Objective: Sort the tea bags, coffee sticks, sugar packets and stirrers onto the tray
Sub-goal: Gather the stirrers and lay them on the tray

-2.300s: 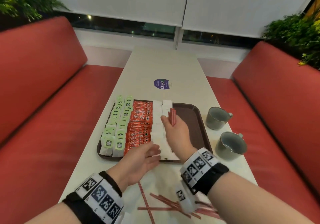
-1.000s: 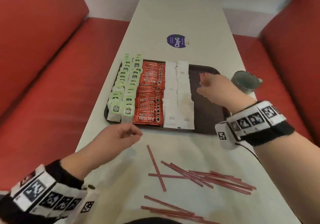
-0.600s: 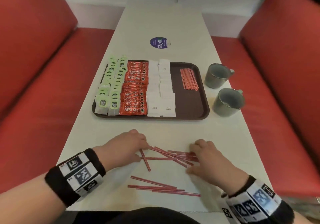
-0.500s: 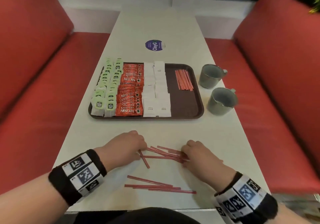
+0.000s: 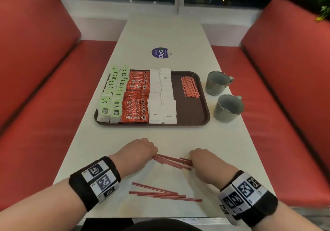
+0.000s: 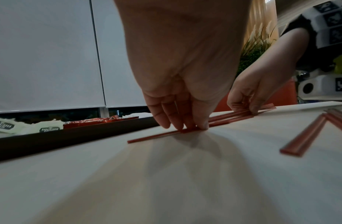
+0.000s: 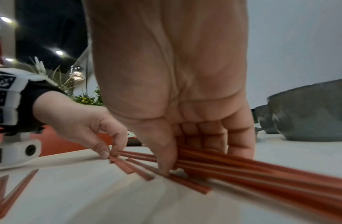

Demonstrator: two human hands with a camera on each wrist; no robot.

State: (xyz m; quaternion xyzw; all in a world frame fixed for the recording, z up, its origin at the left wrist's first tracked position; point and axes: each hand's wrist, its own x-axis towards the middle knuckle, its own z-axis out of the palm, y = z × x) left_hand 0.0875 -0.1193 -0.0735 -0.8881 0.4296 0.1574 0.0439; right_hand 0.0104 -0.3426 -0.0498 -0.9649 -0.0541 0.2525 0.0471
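since the first stirrer batch (image 5: 190, 87) went onto the tray (image 5: 205, 105), both hands have dropped to the surface: left hand (image 5: 137, 153) and right hand (image 5: 205, 164) pinch opposite ends of a loose stirrer bundle (image 5: 172, 161), next for transfer.

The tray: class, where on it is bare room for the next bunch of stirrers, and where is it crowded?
On the tray, bare brown floor shows between the sugar packets and the stirrers on the tray, and in the near right corner below them. The left side is packed: tea bags, coffee sticks, then sugar.
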